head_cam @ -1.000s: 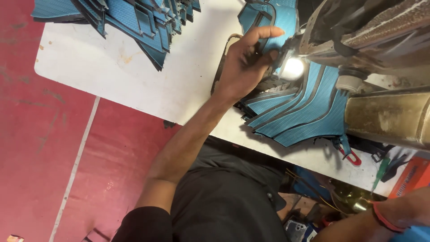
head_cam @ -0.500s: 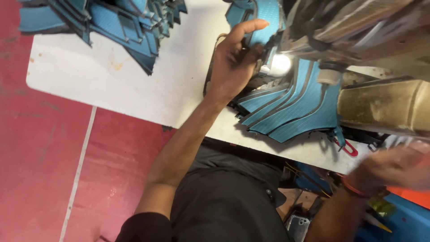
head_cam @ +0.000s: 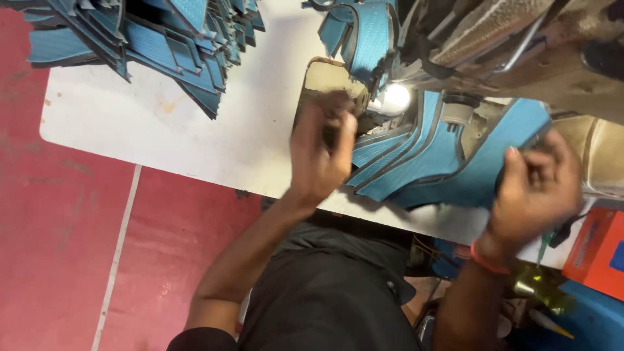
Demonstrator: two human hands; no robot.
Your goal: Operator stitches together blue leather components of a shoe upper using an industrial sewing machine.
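A fan of blue textured pieces with dark edges lies on the white table, under the head of a sewing machine. My left hand is blurred, fingers curled at the left edge of these pieces, just below the machine's lit lamp. What it holds is unclear. My right hand, a red band on its wrist, grips the right end of the top blue piece. Another blue piece hangs at the machine's needle area.
A large heap of the same blue pieces covers the table's far left corner. A red box and a yellowish bottle sit at lower right. Red floor with a white line lies to the left.
My left hand has drawn back from the needle area toward the table edge. My right hand has come up from below the table and taken hold of the blue pieces' right end.
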